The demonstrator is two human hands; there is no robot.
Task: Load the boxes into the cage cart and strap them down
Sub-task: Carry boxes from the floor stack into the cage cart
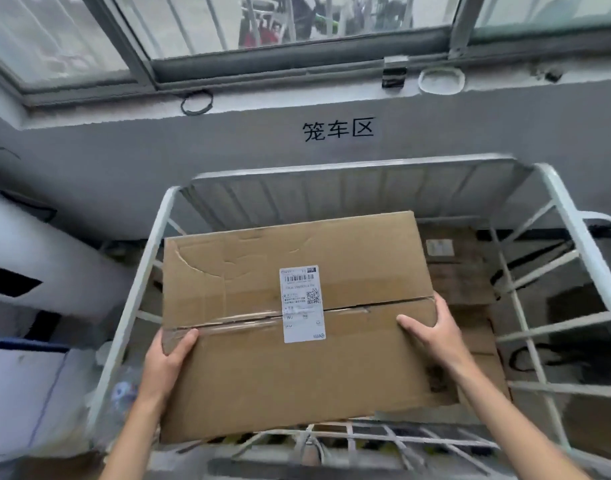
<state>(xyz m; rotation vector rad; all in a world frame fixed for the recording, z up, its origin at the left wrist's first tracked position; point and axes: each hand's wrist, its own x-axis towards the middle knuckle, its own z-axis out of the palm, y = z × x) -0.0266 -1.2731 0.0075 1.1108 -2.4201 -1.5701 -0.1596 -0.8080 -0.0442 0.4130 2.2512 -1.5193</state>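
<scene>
A large brown corrugated cardboard box (293, 358) is held over the open top of a white-painted metal cage cart (148, 261), filling most of the space between the cart's side rails. Whether its underside rests on anything cannot be told. Its near edge, at 6 o'clock, overlaps the cart's near wire grid.

The left hand (172, 355) grips the box at its 9 o'clock edge, thumb lying on the top face by the seam and the other fingers wrapped round the side out of sight. The right hand (428, 330) grasps the 3 o'clock edge, thumb flat on top and fingers curled over the rim.

A strip of clear tape (234, 323) runs along the box's central seam, and a white printed shipping label (302, 303) with barcode and QR code straddles it just right of centre. The top flap is creased toward 10 o'clock.

Down inside the cart, at 3 o'clock from the held box, lie darker brown cardboard boxes (459, 282).

Beyond the cart, at 12 o'clock, a grey wall bears black painted characters (338, 130) under a window sill, where a black cord loop (196, 102) lies.
</scene>
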